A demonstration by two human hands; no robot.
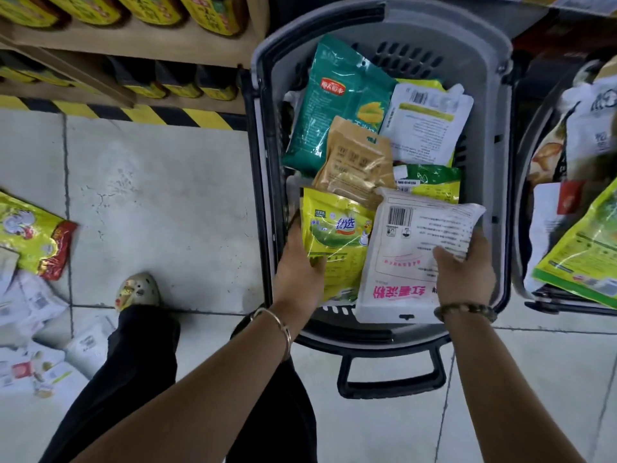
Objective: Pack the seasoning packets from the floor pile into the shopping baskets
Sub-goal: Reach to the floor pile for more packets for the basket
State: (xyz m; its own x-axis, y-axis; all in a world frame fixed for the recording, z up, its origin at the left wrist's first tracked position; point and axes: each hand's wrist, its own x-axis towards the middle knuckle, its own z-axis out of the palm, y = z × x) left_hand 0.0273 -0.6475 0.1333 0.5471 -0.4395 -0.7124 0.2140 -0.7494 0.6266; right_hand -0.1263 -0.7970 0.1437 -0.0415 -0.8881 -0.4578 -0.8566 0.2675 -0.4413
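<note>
Hands: left [298, 265] grips yellow packet [337, 238], right [464, 279] white packet [407, 252].

Grey basket [494, 105] — yellow-black floor stripe [133, 112]

Two shopping baskets: a grey basket [434, 18] in the middle, a second basket [521, 248] cut off at right. The grey one plainly shows six packets: teal packet [334, 105], tan packet [357, 162], far white packet [427, 128], near white packet [410, 248], far yellow-green packet [430, 183], near yellow-green packet [337, 242]. The floor pile [30, 312] at left is too jumbled to count.

Thin bangle [282, 329] left wrist, beaded bracelet [465, 310] right; black trousers [133, 362], clog [137, 290].
</note>
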